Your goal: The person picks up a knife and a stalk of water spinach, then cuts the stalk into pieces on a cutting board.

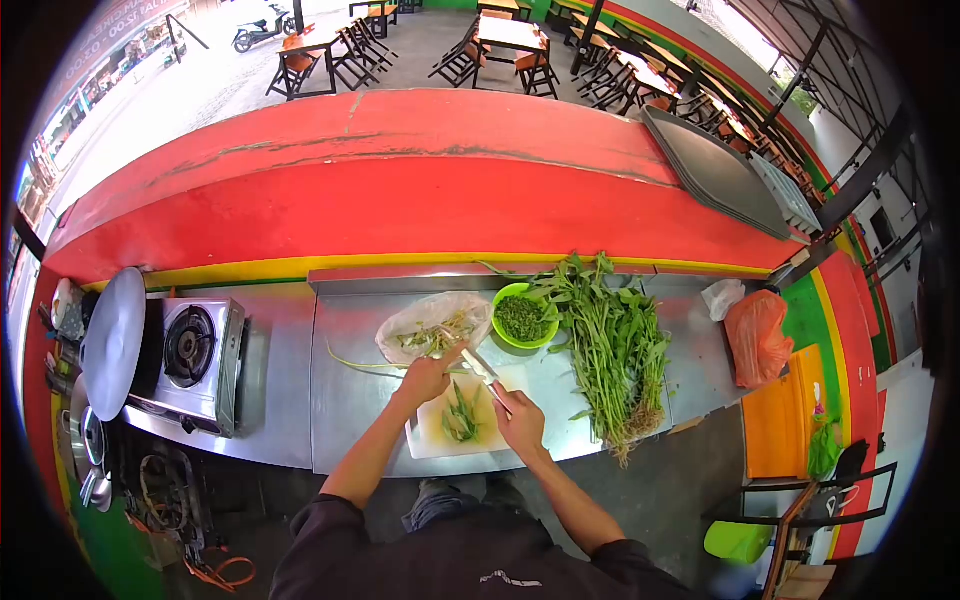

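My right hand (520, 421) is closed round the handle of a knife (481, 366), its pale blade pointing up and left. Close to the blade, my left hand (428, 379) is closed; what its fingers hold, if anything, is too small to make out. Below both hands lies a white cutting board (430, 438) with cut green leaves (462, 416) on it. Just beyond my left hand is a clear plastic bag (396, 325) with pale and green trimmings. A bright green bowl (508, 340) of chopped greens stands behind the knife.
A large bunch of leafy greens with roots (615, 350) lies on the steel counter (350, 415) at right. Farther right hangs an orange plastic bag (758, 338). A gas stove (190, 350) and large wok (112, 343) stand left. The red wall (430, 205) bounds the back.
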`<state>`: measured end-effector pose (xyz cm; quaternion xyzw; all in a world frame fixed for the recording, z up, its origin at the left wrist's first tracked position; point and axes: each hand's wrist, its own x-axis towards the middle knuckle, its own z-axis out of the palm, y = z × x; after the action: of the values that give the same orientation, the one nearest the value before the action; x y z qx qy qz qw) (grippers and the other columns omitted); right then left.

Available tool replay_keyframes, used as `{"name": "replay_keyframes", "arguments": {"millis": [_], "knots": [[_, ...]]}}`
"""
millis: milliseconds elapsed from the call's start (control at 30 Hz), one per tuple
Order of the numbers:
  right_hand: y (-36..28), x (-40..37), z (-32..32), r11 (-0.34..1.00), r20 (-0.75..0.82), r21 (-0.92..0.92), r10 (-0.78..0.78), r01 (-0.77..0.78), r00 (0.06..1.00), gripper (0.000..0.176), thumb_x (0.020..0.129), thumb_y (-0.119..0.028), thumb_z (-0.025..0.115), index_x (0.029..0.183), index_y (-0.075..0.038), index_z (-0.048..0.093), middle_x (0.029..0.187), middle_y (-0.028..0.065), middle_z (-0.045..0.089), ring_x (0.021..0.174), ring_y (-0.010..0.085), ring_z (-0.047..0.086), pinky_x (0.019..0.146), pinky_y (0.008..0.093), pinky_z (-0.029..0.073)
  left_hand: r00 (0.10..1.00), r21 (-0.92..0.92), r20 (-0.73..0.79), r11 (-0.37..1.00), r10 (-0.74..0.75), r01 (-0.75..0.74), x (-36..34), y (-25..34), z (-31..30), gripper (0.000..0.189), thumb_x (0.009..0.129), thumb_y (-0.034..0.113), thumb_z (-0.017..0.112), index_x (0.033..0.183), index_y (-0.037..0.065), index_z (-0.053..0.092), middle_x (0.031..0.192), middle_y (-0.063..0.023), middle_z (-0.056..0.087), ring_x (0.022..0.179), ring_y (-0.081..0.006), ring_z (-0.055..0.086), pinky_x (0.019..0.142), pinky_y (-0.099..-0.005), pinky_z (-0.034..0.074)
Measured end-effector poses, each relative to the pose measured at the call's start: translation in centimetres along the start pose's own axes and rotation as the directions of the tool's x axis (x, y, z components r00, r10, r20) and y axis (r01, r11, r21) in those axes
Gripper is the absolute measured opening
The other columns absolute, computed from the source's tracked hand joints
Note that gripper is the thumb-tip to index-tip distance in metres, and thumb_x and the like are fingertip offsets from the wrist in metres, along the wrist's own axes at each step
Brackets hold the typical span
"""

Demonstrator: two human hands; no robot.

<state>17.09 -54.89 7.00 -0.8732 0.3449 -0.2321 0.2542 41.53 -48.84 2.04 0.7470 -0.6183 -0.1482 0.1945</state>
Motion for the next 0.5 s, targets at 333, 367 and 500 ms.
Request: {"name": "replay_keyframes", "arguments": {"millis": [333,367,500], "knots": [[1.9,-3.4,-4.0,0.994,-0.083,0.028,0.108,-0.106,0.991,0.039,0.089,-0.015,0.07,0.128,-0.015,0.068,0.084,0.0094,0.068,0.07,0.0259,0.066,0.063,0.0361,0.052,0.991,-0.034,0.102,0.996,0.091,-0.088,2.2,6.6,-0.1,0.088,0.082,0.012,0.058,0.159,0.03,0.02,0.065,-0.0193,0.065,0.059,-0.0404,0.064,0.072,-0.052,0.056],[1.9,-3.1,-4.5,0.989,-0.09,0.011,0.146,-0.145,0.985,0.039,0.089,-0.015,0.069,0.128,-0.015,0.068,0.084,0.01,0.068,0.071,0.0275,0.067,0.064,0.0374,0.052,0.99,-0.047,0.111,0.995,0.089,-0.084,3.2,7.2,-0.1,0.088,0.082,0.011,0.057,0.159,0.032,0.021,0.066,-0.0199,0.065,0.06,-0.0408,0.064,0.072,-0.0523,0.056],[3.5,-1.4,-6.4,0.976,-0.114,-0.056,0.204,-0.211,0.972,0.039,0.09,-0.016,0.067,0.129,-0.015,0.068,0.084,0.0121,0.068,0.073,0.0323,0.067,0.064,0.0414,0.052,0.981,-0.053,0.099,0.986,0.165,-0.16,7.4,7.9,1.0,0.087,0.082,0.01,0.058,0.157,0.039,0.025,0.074,-0.0228,0.066,0.069,-0.0419,0.066,0.071,-0.0532,0.055]]}}
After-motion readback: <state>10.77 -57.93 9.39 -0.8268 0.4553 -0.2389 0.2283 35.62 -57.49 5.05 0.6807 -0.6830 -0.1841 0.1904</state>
